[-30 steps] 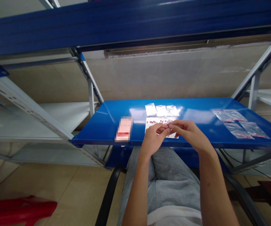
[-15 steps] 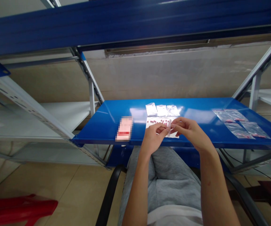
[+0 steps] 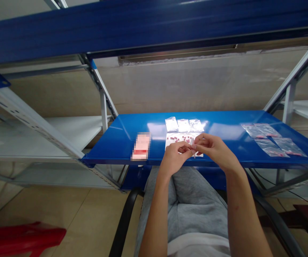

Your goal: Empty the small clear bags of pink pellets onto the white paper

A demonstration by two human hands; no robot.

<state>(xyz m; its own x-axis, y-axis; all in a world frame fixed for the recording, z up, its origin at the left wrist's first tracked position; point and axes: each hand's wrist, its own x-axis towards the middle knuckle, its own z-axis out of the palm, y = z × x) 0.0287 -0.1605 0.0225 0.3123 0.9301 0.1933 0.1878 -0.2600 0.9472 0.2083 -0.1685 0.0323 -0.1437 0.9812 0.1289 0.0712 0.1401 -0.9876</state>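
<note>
My left hand (image 3: 175,157) and my right hand (image 3: 215,149) meet fingertip to fingertip above the front edge of a blue shelf (image 3: 223,125). Both pinch a small clear plastic bag (image 3: 194,147) between them, held edge-on. Just behind the hands lies a white sheet (image 3: 180,138) with several small red pieces scattered on it. Three small clear bags (image 3: 183,125) lie in a row behind the sheet.
Several clear bags with red pieces inside (image 3: 271,142) lie at the shelf's right end. A blurred pink and red packet (image 3: 141,146) sits left of the hands. Grey shelf uprights (image 3: 102,92) flank the shelf. A red object (image 3: 20,238) lies on the tiled floor at lower left.
The hands stay together at the same spot; the fingers have shifted slightly on the small bag, which now sits lower between the fingertips.
</note>
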